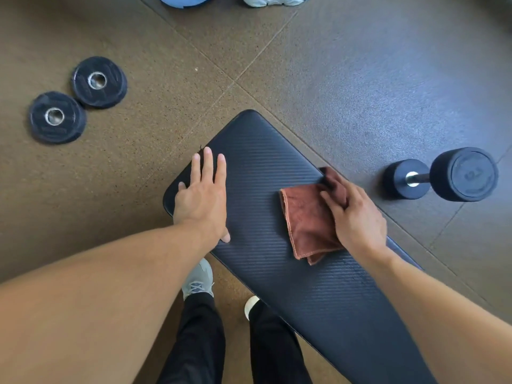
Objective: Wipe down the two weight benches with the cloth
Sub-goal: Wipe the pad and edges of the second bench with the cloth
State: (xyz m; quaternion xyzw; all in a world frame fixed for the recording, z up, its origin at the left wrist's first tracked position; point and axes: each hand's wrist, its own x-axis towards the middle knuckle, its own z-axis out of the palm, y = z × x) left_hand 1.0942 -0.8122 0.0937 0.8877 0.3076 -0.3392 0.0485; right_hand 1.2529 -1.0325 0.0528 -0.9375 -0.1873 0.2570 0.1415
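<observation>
A black ribbed weight bench (266, 167) runs from the middle of the view down to the lower right. A rust-brown cloth (307, 217) lies folded on its right side. My right hand (354, 214) presses flat on the cloth's right part, fingers spread over a bunched fold near the bench's right edge. My left hand (203, 198) rests flat on the bench's left edge with straight fingers and holds nothing. Only one bench is in view.
Two black weight plates (77, 99) lie on the brown rubber floor at the left. A black dumbbell (440, 176) lies on the floor right of the bench. My feet (198, 278) stand by the bench's near side. A blue object (184, 0) and a white shoe (274, 0) sit at the top edge.
</observation>
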